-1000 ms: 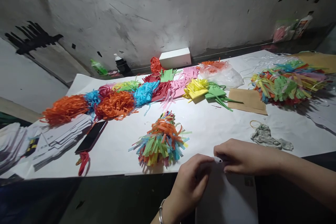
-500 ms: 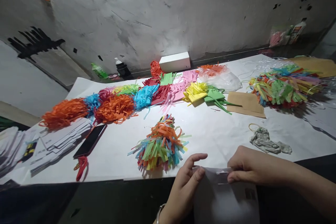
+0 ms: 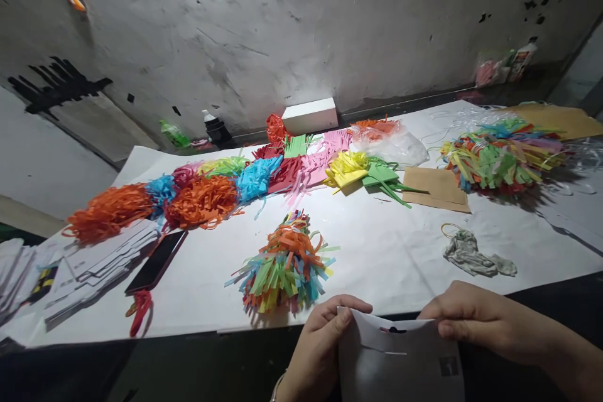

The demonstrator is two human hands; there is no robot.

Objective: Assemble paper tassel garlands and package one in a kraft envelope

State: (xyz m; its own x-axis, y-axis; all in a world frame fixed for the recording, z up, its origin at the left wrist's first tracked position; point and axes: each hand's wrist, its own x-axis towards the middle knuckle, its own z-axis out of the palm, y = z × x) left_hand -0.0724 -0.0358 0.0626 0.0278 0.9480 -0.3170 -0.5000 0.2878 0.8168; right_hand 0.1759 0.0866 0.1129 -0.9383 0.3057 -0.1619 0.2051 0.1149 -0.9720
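While my left hand (image 3: 319,340) and right hand (image 3: 478,319) pinch the white packet (image 3: 400,374), its top edge dips between them. I see table (image 3: 377,251) stretching from fringed bundle (image 3: 285,271) to cloth (image 3: 472,255).

The white-covered surface (image 3: 377,245) bears a paper stack (image 3: 101,264) and a phone (image 3: 157,260) at left, fringed coloured paper (image 3: 205,200) farther back, a multicoloured tassel (image 3: 285,267) at near centre, and, at right, brown paper (image 3: 433,191), a grey cloth (image 3: 471,254) and a larger multicoloured bundle (image 3: 504,162).
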